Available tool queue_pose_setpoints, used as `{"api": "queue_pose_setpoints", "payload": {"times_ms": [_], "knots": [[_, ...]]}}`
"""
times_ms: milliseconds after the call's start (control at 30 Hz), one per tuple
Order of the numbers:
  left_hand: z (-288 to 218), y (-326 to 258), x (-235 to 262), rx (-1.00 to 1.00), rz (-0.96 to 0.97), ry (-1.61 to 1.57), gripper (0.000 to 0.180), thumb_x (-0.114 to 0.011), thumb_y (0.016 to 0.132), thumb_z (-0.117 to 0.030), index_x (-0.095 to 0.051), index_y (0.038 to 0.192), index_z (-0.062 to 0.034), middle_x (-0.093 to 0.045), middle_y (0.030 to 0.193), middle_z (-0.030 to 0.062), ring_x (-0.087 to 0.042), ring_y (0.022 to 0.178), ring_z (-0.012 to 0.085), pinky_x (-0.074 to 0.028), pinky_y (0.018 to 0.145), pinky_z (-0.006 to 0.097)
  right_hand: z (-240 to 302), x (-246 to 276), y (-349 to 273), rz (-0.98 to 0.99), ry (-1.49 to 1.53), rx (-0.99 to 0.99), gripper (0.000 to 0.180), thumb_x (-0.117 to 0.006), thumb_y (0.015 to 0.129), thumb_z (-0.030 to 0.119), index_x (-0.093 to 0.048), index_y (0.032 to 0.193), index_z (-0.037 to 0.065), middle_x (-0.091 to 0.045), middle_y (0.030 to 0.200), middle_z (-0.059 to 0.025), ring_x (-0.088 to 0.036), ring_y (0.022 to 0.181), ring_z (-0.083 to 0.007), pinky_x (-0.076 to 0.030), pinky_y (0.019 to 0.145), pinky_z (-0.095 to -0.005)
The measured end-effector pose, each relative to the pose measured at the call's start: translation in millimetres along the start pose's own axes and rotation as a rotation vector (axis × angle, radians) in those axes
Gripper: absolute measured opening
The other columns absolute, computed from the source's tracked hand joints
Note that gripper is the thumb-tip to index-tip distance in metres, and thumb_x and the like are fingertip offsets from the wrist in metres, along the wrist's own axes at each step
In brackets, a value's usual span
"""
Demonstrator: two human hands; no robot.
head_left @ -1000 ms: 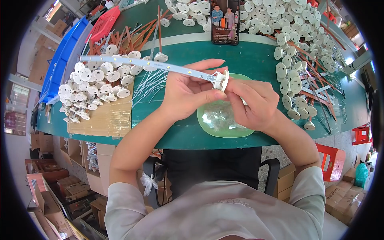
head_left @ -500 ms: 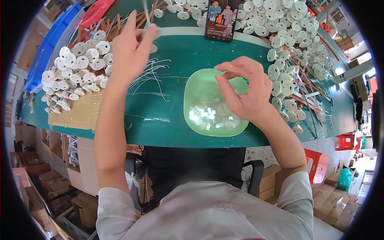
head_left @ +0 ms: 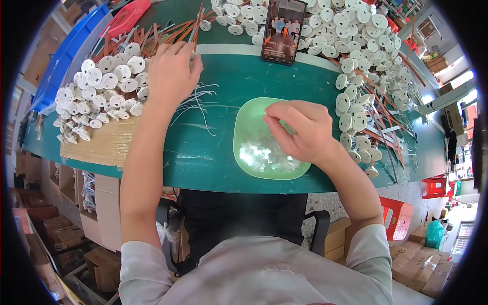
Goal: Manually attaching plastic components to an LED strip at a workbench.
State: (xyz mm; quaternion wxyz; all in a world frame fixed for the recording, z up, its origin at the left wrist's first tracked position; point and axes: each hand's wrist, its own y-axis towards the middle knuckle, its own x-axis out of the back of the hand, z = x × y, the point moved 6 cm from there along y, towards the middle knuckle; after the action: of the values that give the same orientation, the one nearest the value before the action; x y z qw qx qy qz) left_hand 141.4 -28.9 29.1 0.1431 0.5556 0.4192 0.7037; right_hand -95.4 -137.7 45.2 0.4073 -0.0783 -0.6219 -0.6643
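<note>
My left hand [head_left: 175,73] is at the far left of the green table, back upward, fingers curled next to several thin brown and grey strips [head_left: 196,28]. Its fingertips are largely hidden, so what they grip cannot be made out. Over the right side of a light green bowl [head_left: 239,147], my right hand [head_left: 302,127] has thumb and forefinger pinched together. Anything between them is too small to name. Small clear, shiny pieces [head_left: 264,155] lie in the bowl. Beside my left wrist, several thin white wires [head_left: 195,104] lie loose on the table.
White round discs on strips are heaped at left [head_left: 109,81] and right [head_left: 358,117]. The left heap lies partly on a tan cardboard sheet [head_left: 96,145]. A phone [head_left: 283,33] with a lit screen stands at the back. Blue [head_left: 68,56] and red [head_left: 127,18] baskets are far left.
My left hand has come down from a raised pose with fingers apart and now has them curled. My right hand has shifted slightly left and nearer, its pinch tighter. The phone picture changed.
</note>
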Motion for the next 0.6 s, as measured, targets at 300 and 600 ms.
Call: {"api": "queue_pose_setpoints", "payload": {"times_ms": [300,600], "knots": [[-7.2,-3.4,-9.5,-0.024,0.078,0.037,0.040,-0.075,0.082,-0.036,-0.070,0.111,-0.0088,-0.067,0.120,0.0088,-0.061,0.111,0.0287,-0.043,0.100,0.050,2.3,-3.6,-2.1,0.018,0.039,0.046,0.019,-0.075,0.074,-0.006,-0.066,0.089,0.003,-0.070,0.078,-0.0087,-0.069,0.063,-0.0240,-0.055,0.054,-0.0294],[5.2,1.0,-7.4,0.090,0.203,0.278,0.042,-0.070,0.085,-0.045,-0.075,0.102,-0.0062,-0.070,0.115,0.0128,-0.059,0.118,0.0308,-0.032,0.114,0.053,-2.4,-3.4,-2.4,0.002,0.038,0.044,0.018,-0.075,0.073,-0.005,-0.066,0.087,0.003,-0.069,0.078,-0.0083,-0.068,0.062,-0.0234,-0.054,0.053,-0.0292]]}}
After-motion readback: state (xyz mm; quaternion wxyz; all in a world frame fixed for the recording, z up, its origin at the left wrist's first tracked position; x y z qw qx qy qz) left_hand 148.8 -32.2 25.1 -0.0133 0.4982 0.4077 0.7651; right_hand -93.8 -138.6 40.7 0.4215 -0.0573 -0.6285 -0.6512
